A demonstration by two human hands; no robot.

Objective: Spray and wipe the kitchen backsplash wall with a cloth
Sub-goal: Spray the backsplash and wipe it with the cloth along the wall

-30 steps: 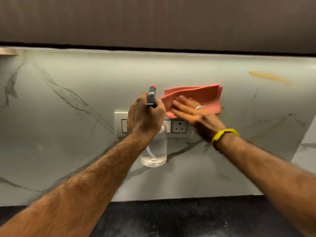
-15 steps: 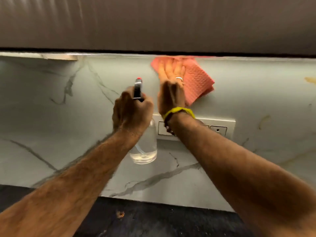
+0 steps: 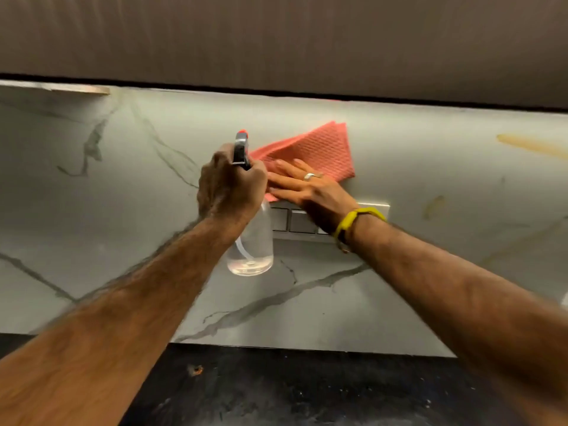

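The right hand [image 3: 310,192] presses a folded pink waffle-weave cloth [image 3: 319,152] flat-fingered against the grey-veined marble backsplash wall [image 3: 123,210], just above a white switch plate [image 3: 295,221]. The left hand [image 3: 230,186] grasps a clear plastic spray bottle [image 3: 250,244] above the black stone countertop [image 3: 292,392].

A white switch plate [image 3: 373,209], dark countertop [image 3: 307,392] below, brown cabinet [image 3: 276,38] above.

A dark, speckled stone countertop [image 3: 307,392] runs along the six o'clock edge of the view beneath the marble-veined backsplash wall [image 3: 430,186], and a small orange-brown speck [image 3: 195,369] lies on it toward seven o'clock, near the wall's foot.
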